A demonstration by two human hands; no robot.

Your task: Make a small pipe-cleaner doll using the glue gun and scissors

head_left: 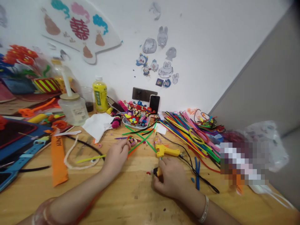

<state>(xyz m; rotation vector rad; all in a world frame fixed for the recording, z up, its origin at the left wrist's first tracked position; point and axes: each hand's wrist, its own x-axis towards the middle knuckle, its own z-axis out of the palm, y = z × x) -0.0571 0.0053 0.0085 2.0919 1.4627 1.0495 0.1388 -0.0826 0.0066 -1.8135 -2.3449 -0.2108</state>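
Note:
My left hand [117, 154] is closed, its fingertips at a small multicoloured pipe-cleaner figure [132, 140] that it seems to pinch. A yellow pipe cleaner [91, 159] runs up to this hand's wrist side. My right hand [171, 176] is wrapped round a small orange-and-black object [157, 172], mostly hidden by the fingers, its kind unclear. Just beyond that hand lies a yellow glue gun [167, 150] with a black cord. A tiny red scrap [148, 173] rests on the wooden table [131, 200] left of the orange-and-black object.
A bundle of coloured pipe cleaners [187, 134] spreads at the right. Behind the hands sit a tray of small figures [137, 120], a phone [154, 104] and a yellow bottle [100, 93]. A glass jar [73, 109] and an orange strip [58, 159] are at left.

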